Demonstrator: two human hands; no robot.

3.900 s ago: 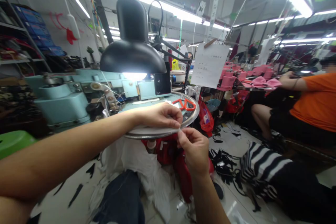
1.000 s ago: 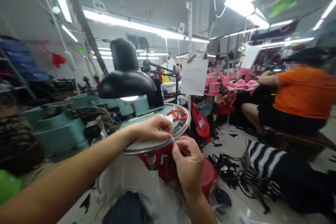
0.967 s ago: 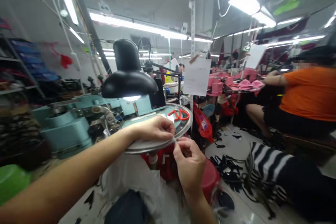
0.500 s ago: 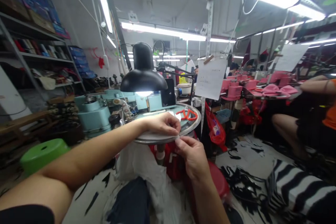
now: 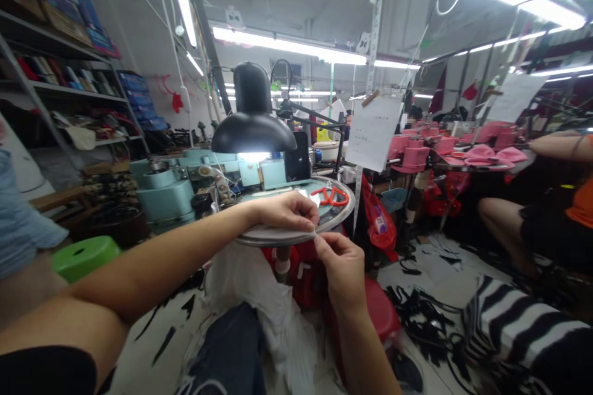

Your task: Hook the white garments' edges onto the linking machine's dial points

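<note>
Right hand (image 5: pixel 341 273) pinched on a thin pale strand (image 5: pixel 315 235) running far-left into the closed left hand (image 5: pixel 286 212) at the metal tray rim (image 5: pixel 273 239).

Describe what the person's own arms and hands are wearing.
The left hand and right hand are gloveless, and both forearms are bare. A short black sleeve shows at the bottom edge of the view on the left arm; the right sleeve is out of view.
</note>
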